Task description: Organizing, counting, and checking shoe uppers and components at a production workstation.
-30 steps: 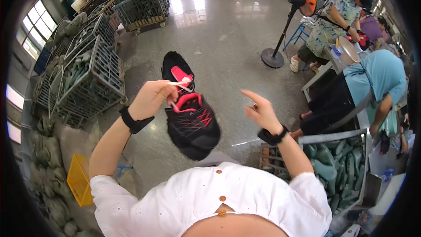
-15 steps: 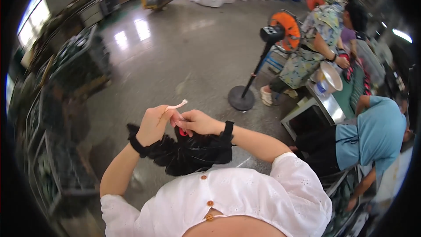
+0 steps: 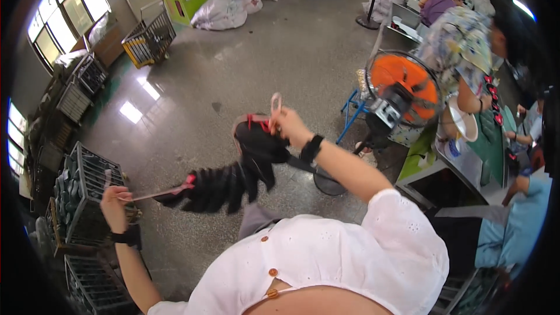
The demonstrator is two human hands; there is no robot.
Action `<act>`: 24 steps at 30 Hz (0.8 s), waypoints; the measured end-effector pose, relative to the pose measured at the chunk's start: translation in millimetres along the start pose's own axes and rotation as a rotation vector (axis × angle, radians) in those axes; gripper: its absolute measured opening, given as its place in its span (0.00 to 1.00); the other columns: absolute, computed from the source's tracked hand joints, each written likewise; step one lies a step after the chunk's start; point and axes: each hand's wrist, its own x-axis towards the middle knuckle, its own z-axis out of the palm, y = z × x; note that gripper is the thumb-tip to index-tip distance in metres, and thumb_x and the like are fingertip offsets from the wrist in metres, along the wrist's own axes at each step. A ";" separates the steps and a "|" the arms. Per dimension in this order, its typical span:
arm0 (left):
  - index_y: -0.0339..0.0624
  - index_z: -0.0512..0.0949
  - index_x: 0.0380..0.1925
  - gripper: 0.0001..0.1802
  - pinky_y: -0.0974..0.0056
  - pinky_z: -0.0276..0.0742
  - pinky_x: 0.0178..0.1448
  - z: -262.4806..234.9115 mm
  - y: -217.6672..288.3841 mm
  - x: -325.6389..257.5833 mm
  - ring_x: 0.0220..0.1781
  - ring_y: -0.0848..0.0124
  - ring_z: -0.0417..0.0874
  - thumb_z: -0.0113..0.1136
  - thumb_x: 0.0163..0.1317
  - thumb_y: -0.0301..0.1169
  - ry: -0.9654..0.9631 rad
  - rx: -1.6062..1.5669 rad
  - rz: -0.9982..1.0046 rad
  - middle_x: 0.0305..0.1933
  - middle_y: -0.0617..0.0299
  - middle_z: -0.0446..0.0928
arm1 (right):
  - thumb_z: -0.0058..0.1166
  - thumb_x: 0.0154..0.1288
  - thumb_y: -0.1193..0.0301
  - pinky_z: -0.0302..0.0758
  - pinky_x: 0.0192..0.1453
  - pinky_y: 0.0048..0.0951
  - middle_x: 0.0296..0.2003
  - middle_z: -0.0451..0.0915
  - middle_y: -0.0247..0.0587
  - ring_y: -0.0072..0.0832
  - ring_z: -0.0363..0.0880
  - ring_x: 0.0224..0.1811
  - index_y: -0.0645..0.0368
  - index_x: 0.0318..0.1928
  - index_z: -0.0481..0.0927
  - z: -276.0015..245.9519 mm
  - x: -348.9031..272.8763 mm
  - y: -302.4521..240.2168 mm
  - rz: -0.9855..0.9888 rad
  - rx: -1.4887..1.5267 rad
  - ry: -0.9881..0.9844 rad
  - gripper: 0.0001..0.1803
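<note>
A bundle of black, soft-looking pieces with red bits (image 3: 221,188) hangs in a row between my hands, strung on a pale pinkish cord (image 3: 154,194). Their exact kind I cannot make out; they may be shoe parts. Out to the left, my left hand (image 3: 114,207) is closed on one end of the cord. My right hand (image 3: 290,128), farther forward, pinches the other end, whose loop sticks up above the fingers. Beside that hand the largest black piece shows red lacing or trim. Black bands circle both wrists.
An orange stand fan (image 3: 405,88) stands at right, near a green-topped workbench (image 3: 489,140) where several people work. A white bucket (image 3: 461,119) sits on it. Metal cage carts (image 3: 93,181) line the left. White sacks (image 3: 220,13) lie at the back.
My hands, close together before, have moved far apart, left hand to the left and right hand forward and right. The black pieces are now spread along the cord. The view has shifted.
</note>
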 end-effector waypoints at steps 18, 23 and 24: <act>0.39 0.73 0.28 0.19 0.76 0.65 0.17 690.5 42.0 579.4 0.15 0.77 0.75 0.41 0.68 0.40 -0.738 -0.208 0.159 0.19 0.62 0.77 | 0.40 0.67 0.68 0.67 0.22 0.23 0.14 0.72 0.35 0.20 0.71 0.16 0.62 0.25 0.70 -290.2 452.3 -150.6 -0.411 -0.333 0.718 0.15; 0.39 0.74 0.36 0.17 0.73 0.73 0.31 950.7 277.6 588.3 0.32 0.76 0.79 0.40 0.69 0.40 -1.024 -0.611 0.464 0.30 0.62 0.79 | 0.42 0.67 0.69 0.71 0.24 0.25 0.19 0.73 0.38 0.23 0.74 0.19 0.63 0.28 0.71 -509.6 441.6 -277.1 -0.843 -0.245 1.081 0.12; 0.39 0.74 0.37 0.18 0.72 0.74 0.34 988.2 319.2 588.6 0.36 0.76 0.80 0.40 0.69 0.40 -1.064 -0.704 0.538 0.33 0.61 0.79 | 0.40 0.66 0.75 0.72 0.19 0.26 0.18 0.73 0.41 0.27 0.76 0.17 0.65 0.27 0.68 -545.8 425.2 -304.3 -0.950 -0.542 1.265 0.10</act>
